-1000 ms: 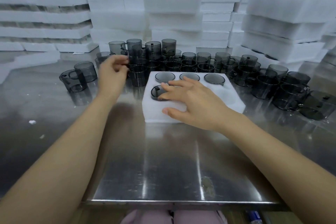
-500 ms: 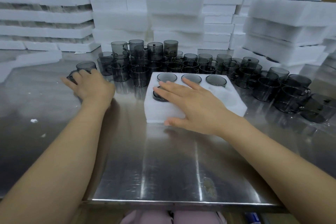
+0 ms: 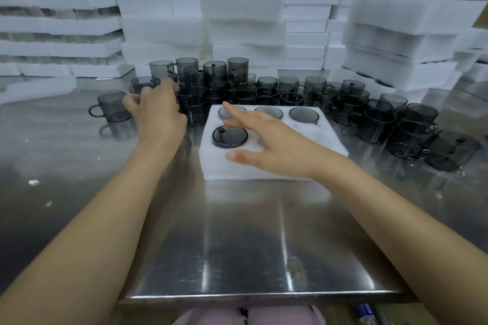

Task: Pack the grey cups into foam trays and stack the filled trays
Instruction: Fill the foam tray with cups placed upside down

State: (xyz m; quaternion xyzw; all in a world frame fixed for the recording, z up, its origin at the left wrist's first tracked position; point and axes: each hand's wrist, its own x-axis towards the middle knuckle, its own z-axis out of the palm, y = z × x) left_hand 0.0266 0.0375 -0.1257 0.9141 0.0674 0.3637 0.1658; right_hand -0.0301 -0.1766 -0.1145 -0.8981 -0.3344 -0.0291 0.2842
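Observation:
A white foam tray lies mid-table. Three grey cups fill its back row, and one more sits in the front-left pocket. My right hand rests flat on the tray, fingers spread, holding nothing. My left hand is left of the tray, at the edge of the loose grey cups. Its thumb and fingers curl down around a grey cup that is mostly hidden and blurred. One cup stands alone further left.
More grey cups crowd the table to the right of the tray. Stacks of white foam trays wall in the back and both sides. The steel table's front edge is close to me.
My left hand went out to the two far-left cups and has come back towards the tray; only one cup stands there now. My right hand slid right, uncovering the front-left cup.

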